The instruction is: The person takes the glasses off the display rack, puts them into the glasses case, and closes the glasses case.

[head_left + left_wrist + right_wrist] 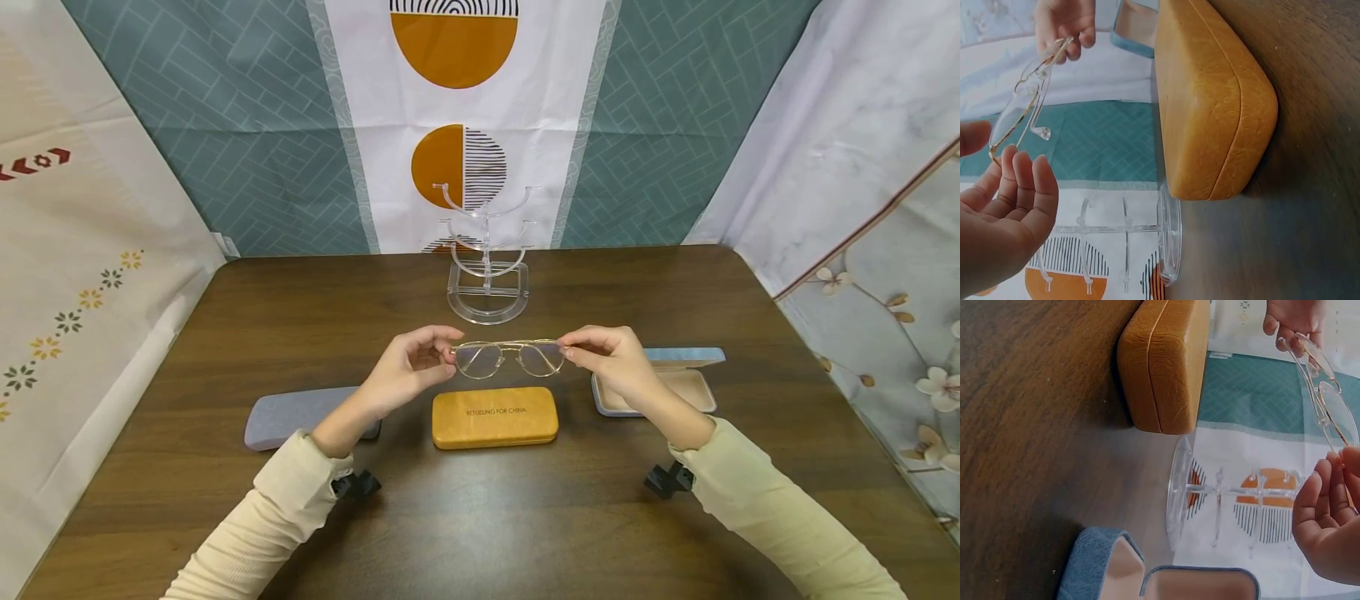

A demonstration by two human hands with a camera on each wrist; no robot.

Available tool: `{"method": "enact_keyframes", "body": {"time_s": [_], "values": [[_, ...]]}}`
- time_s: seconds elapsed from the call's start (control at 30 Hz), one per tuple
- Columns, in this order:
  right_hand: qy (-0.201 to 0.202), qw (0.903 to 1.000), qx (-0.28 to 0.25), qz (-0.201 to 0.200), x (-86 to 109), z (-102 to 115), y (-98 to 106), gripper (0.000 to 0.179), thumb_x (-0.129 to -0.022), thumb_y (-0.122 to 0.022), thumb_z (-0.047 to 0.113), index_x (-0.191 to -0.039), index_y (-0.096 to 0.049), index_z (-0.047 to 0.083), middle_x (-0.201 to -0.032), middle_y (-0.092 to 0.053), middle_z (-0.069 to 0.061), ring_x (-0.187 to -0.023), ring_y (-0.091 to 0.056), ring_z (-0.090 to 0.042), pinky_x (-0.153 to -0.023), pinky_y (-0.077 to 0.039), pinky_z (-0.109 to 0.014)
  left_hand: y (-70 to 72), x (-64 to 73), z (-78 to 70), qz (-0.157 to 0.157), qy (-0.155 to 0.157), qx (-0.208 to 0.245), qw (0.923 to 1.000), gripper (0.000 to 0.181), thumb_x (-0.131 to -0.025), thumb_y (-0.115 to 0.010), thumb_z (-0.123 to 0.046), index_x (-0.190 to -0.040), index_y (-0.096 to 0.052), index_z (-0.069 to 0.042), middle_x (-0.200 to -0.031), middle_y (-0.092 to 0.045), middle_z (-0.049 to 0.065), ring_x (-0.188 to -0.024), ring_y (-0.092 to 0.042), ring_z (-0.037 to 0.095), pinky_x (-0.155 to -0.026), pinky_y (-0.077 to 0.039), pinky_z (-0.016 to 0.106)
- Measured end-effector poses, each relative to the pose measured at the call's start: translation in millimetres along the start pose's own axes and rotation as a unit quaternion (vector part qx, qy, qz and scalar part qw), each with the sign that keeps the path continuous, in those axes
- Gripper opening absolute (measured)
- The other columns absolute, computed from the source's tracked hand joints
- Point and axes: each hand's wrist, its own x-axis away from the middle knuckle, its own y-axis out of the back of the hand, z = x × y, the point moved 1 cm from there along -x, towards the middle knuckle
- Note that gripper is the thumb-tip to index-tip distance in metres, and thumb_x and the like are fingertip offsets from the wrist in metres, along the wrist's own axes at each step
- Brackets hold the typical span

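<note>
A pair of thin gold-framed eyeglasses [510, 358] is held up above the table between both hands. My left hand [416, 360] pinches one end of the frame, and my right hand [611, 357] pinches the other. In the left wrist view the eyeglasses [1022, 103] appear edge-on, clear of the tabletop. Just nearer than them lies a closed yellow-orange glasses case [495, 418] with printed lettering. An open blue glasses case [693, 390] with a beige lining sits behind my right wrist. Part of a closed grey-blue glasses case [300, 415] is hidden by my left forearm.
A clear plastic eyeglass stand [487, 287] with several curved arms stands at the back of the brown wooden table [480, 517]. Behind it hangs a patterned teal and white cloth [240, 125]. Pale cloths [97, 275] border both sides.
</note>
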Motion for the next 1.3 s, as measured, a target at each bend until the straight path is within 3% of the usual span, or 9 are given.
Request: {"method": "enact_keyframes", "body": {"time_s": [0.1,0.47,0.67,0.93,1.3], "values": [[-0.004,1.0000,-0.005,-0.001,1.7,-0.2,1.4,0.019,-0.083,-0.059,-0.006,-0.096,-0.059,-0.020,-0.085,-0.067,0.005,-0.073,-0.060,-0.006,-0.063,-0.050,-0.020,-2.6,0.4,0.2,0.005,-0.012,-0.022,0.9997,0.041,-0.073,-0.063,0.014,-0.113,-0.054,0.008,-0.080,-0.054,0.013,-0.072,-0.053,0.014,-0.066,-0.048,0.025],[-0.037,0.9990,-0.026,0.000,6.8,-3.3,4.8,0.020,-0.082,-0.059,-0.007,-0.096,-0.058,-0.021,-0.087,-0.067,0.004,-0.072,-0.059,-0.007,-0.064,-0.051,-0.023,-13.5,1.3,0.9,-0.001,-0.041,-0.101,0.9941,0.050,-0.065,-0.074,0.009,-0.112,-0.056,0.001,-0.074,-0.050,0.008,-0.066,-0.049,0.019,-0.062,-0.048,0.029],[-0.042,0.9989,-0.021,0.003,10.7,-5.3,7.6,0.021,-0.082,-0.060,-0.007,-0.096,-0.058,-0.022,-0.084,-0.067,0.007,-0.070,-0.060,-0.009,-0.063,-0.051,-0.023,-18.0,-0.4,0.2,-0.004,-0.057,-0.124,0.9907,0.036,-0.069,-0.070,0.013,-0.102,-0.057,0.007,-0.071,-0.051,0.010,-0.062,-0.049,0.017,-0.057,-0.046,0.028],[-0.045,0.9989,-0.012,0.006,16.8,-8.6,14.0,0.022,-0.084,-0.059,-0.004,-0.098,-0.058,-0.021,-0.086,-0.067,0.006,-0.072,-0.062,-0.008,-0.065,-0.052,-0.024,-25.8,1.8,-28.2,0.001,-0.065,-0.141,0.9878,0.013,-0.075,-0.058,0.015,-0.087,-0.059,0.009,-0.068,-0.052,0.008,-0.061,-0.047,0.013,-0.056,-0.044,0.024],[-0.053,0.9981,-0.030,0.015,27.4,-14.6,22.8,0.019,-0.085,-0.059,-0.001,-0.098,-0.061,-0.016,-0.090,-0.068,0.004,-0.080,-0.063,-0.009,-0.070,-0.052,-0.026,-35.1,-0.3,-28.1,0.011,-0.069,-0.146,0.9868,0.008,-0.078,-0.058,0.014,-0.081,-0.061,0.008,-0.066,-0.052,0.009,-0.059,-0.046,0.014,-0.054,-0.041,0.023]]}}
